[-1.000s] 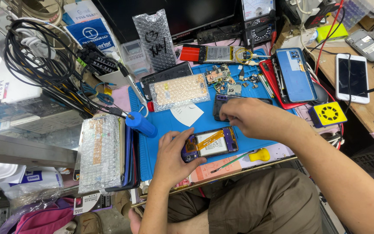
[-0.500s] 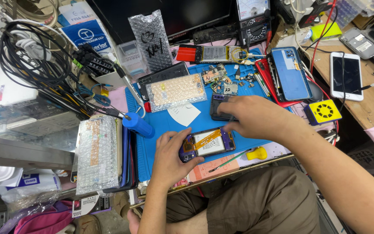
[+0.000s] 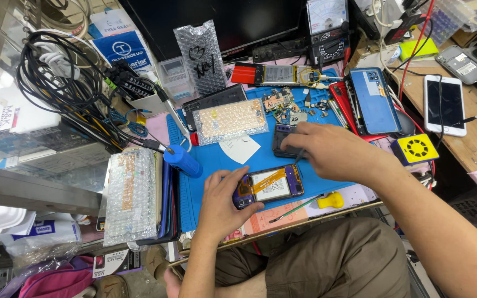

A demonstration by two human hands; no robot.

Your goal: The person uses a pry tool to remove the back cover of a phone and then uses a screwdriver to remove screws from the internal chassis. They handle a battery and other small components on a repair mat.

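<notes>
My left hand [image 3: 224, 201] grips the left end of an opened phone [image 3: 270, 185] with a purple frame, a white battery and an orange flex strip. The phone lies on a blue work mat [image 3: 216, 165]. My right hand [image 3: 332, 152] hovers just behind the phone, fingers pinched on a thin dark tool [image 3: 299, 157]. Its fingertips rest on a small dark phone part [image 3: 281, 138] on the mat.
A blue cylinder [image 3: 183, 160] and bubble-wrapped panels [image 3: 131, 201] lie left. A yellow-handled screwdriver [image 3: 327, 200] sits at the mat's front edge. Behind are loose circuit parts [image 3: 285, 105], a blue phone back [image 3: 374, 99], a multimeter [image 3: 329, 27], a white phone [image 3: 444, 104] and tangled cables [image 3: 62, 83].
Both hands stay nearly in place. My right hand's fingers have shifted slightly over the dark part, and my left hand keeps its grip on the opened phone.
</notes>
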